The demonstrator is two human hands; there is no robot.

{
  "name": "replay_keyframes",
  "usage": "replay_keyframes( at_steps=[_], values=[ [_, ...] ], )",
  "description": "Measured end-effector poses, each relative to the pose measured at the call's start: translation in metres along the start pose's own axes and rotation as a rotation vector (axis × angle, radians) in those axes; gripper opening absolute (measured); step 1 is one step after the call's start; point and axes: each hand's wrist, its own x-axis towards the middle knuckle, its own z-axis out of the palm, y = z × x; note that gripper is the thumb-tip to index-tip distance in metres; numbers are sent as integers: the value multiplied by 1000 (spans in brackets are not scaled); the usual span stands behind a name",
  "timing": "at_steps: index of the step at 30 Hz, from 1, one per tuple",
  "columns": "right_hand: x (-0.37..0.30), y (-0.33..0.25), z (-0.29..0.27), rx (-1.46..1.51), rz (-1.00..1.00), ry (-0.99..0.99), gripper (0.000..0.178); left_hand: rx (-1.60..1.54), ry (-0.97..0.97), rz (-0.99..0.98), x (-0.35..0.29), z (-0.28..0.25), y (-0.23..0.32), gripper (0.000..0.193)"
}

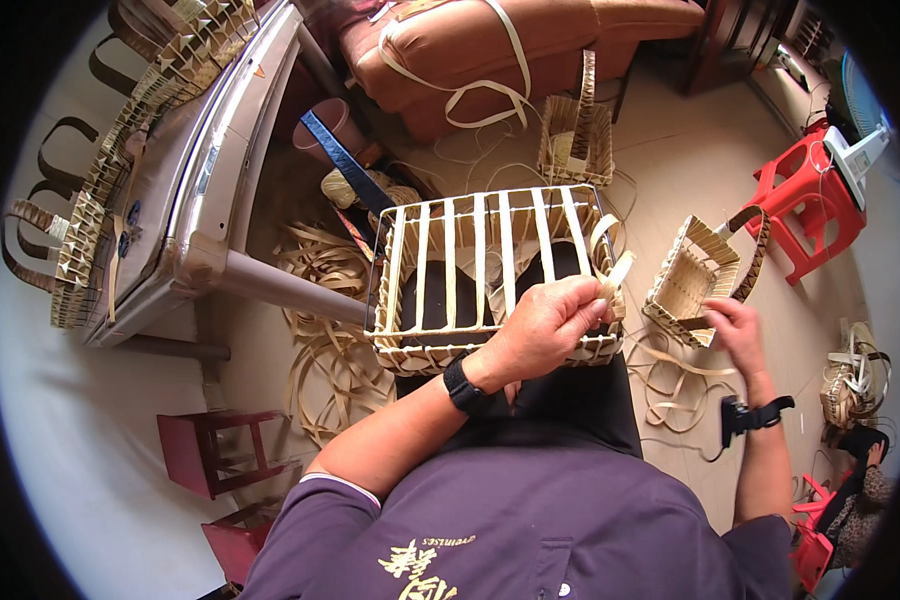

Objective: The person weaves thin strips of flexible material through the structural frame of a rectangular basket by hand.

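A wire-framed basket (478,262) lies across my lap, with pale flat strips running in parallel over its open face and wrapped along its edges. My left hand (553,316) is closed at its near right corner, pinching a pale weaving strip (620,270) whose end sticks up past the fingers. To the right, my right hand (736,332) is raised with its fingers drawn together. In the view it overlaps the near end of a small woven basket (692,270) with a brown handle. What those fingers hold, if anything, I cannot make out.
Loose pale strips (335,385) heap on the floor at left, beside a table (210,190) bearing handled baskets. Another handled basket (575,140) stands ahead by a brown sofa (450,60). Red stools (810,195) stand at right. Another person's hand (876,453) shows at the right edge.
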Motion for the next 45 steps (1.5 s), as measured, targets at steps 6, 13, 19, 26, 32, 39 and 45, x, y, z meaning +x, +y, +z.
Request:
replay_keyframes(
  at_steps=[6,13,19,26,32,39,45],
  values=[
    [28,-111,84,204,-56,-355,23,26,0,60,2,-2,-10,19],
    [28,-63,69,-48,-122,-133,3,-13,-1,-4,3,0,-4,19],
    [-14,26,12,-637,-296,169,8,-31,-17,9,7,3,-6,20],
    [-189,218,-132,-1040,267,217,24,26,-7,58,5,3,-5,20],
    [-241,299,-243,-1123,341,150,35,-58,-29,44,7,4,-2,19],
    [-15,-7,-2,240,268,-166,36,37,21,9,2,2,-5,20],
    [19,-128,85,24,-190,-282,36,25,-4,11,3,-5,-9,20]
  ],
)
